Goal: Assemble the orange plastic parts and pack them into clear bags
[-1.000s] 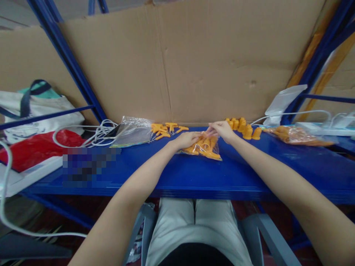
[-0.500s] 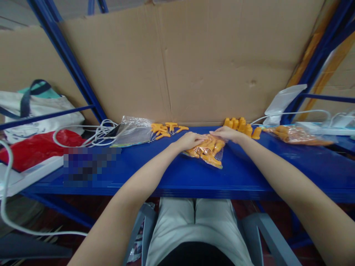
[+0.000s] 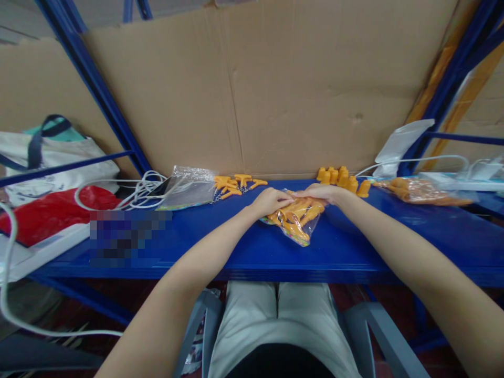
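A clear plastic bag (image 3: pixel 295 220) with several orange plastic pieces in it lies on the blue table (image 3: pixel 236 247) in front of me. My left hand (image 3: pixel 271 202) is closed on the bag's far left edge. At the far right edge my right hand (image 3: pixel 321 193) grips the same bag, its fingers pointing left over the top. The fingertips of both hands nearly meet; what they pinch there is partly hidden. Behind my right hand stand several orange cup-like pieces (image 3: pixel 342 178). Orange T-shaped pieces with small chains (image 3: pixel 242 181) lie beyond my left hand.
A flat clear bag (image 3: pixel 189 189) and coiled white cables (image 3: pixel 151 186) lie to the left, by a red bag (image 3: pixel 94 198) and a cloth tote (image 3: pixel 63 157). Another filled bag of orange pieces (image 3: pixel 419 191) lies right. A cardboard sheet (image 3: pixel 295 94) backs the table.
The bag has turned and shifted slightly, its lower corner now nearer to me and further left. My right hand has moved over the bag's top edge; both hands stay on it.
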